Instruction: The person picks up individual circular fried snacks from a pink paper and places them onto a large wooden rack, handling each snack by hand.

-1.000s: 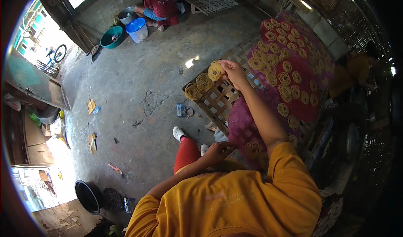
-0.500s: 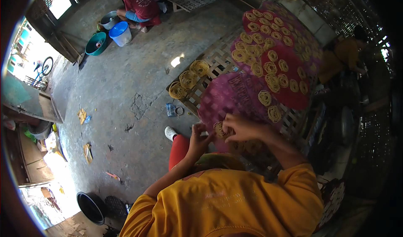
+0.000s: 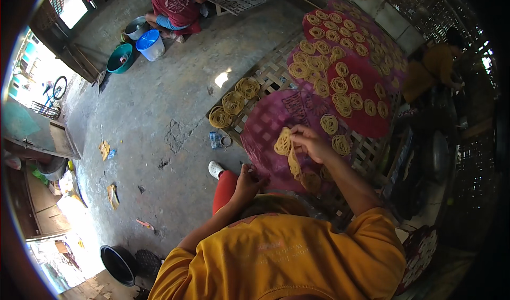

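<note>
My right hand [image 3: 312, 143] is raised over a pink plastic sheet [image 3: 268, 116], pinching a flat, yellow noodle nest [image 3: 285, 141]. More yellow strands hang below it in a strip, down to another round noodle nest [image 3: 311, 182] near my body. At the sheet's near left edge, my left hand [image 3: 248, 186] has its fingers bent together on the sheet's border, where the plastic is creased. Two more noodle nests [image 3: 329, 123] lie on the sheet to the right of my right hand.
The sheet lies on a woven bamboo rack [image 3: 276, 77], with several nests on its left corner. Beyond is a red sheet [image 3: 366, 122] covered in nests. A blue-lidded bucket [image 3: 151, 45] and a green basin [image 3: 121, 58] stand near a seated person [image 3: 178, 5]. Another person [image 3: 433, 69] is at right.
My right hand has lifted off the sheet with the noodle nest, rising away from my body. My left hand has shifted slightly toward me. The bare pink part now shows more.
</note>
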The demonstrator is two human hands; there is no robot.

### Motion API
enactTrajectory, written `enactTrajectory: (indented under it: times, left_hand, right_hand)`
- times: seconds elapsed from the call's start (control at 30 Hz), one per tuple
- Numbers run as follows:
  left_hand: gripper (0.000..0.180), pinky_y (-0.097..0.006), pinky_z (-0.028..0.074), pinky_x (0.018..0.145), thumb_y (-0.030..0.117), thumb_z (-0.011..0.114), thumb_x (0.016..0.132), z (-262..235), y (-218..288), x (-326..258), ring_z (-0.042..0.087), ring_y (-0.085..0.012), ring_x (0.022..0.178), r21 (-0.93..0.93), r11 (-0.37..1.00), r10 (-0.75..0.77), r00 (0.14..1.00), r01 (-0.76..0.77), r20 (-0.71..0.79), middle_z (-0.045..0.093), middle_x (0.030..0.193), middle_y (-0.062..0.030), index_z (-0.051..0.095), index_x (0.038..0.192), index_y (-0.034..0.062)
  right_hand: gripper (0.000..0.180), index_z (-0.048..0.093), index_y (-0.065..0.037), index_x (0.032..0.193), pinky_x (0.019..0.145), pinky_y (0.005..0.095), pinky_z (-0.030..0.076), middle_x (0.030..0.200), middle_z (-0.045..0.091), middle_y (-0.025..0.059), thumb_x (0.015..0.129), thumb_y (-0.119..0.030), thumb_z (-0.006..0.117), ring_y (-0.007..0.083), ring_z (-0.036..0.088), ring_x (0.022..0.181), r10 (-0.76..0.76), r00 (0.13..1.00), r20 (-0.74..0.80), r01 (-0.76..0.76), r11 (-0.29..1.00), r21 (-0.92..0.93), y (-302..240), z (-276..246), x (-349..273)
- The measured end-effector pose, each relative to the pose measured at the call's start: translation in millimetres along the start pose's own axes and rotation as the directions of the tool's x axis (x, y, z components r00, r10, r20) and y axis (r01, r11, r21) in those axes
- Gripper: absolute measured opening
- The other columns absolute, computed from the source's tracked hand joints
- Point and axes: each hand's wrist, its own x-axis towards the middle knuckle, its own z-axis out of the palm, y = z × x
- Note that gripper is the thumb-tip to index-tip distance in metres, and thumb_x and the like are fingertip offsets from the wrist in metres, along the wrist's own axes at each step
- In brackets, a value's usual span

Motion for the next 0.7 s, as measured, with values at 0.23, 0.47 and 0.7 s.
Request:
enactTrajectory:
  times: [0.23,0.47,0.7]
  left_hand:
    - [0.059,-0.035,0.048,0.085,0.008,0.074,0.076,9,85,-4,0.057,-0.0186,0.102,0.401,0.784,0.525,0.851,-0.474,-0.020,0.056,0.110,-0.0110,0.040,0.124,0.0029]
    - [0.049,-0.042,0.036,0.100,0.014,0.074,0.077,26,153,15,0.049,-0.0314,0.116,0.373,0.637,0.620,0.736,-0.674,0.271,0.055,0.119,-0.0149,0.053,0.120,0.0028]
    - [0.015,-0.033,0.047,0.080,0.011,0.073,0.077,6,128,-11,0.061,-0.0221,0.092,0.437,0.762,0.385,0.877,-0.477,0.287,0.062,0.100,-0.0096,0.063,0.085,0.0030]
  right_hand:
    - [0.014,0.053,-0.005,0.105,0.083,0.0294,0.048,0.098,0.060,0.0056,0.094,-0.009,0.047,0.0145,0.059,0.095,-0.159,0.987,0.014,0.122,0.812,0.571,-52,25,0]
    - [0.015,0.053,-0.002,0.105,0.087,0.0302,0.046,0.104,0.058,0.0075,0.093,-0.005,0.043,0.0155,0.057,0.100,-0.342,0.935,0.093,0.220,0.765,0.605,-99,70,-5]
    - [0.010,0.054,-0.003,0.101,0.080,0.0339,0.053,0.100,0.062,0.0080,0.095,-0.007,0.047,0.0186,0.063,0.091,-0.395,0.917,-0.048,0.369,0.797,0.478,-135,37,31]
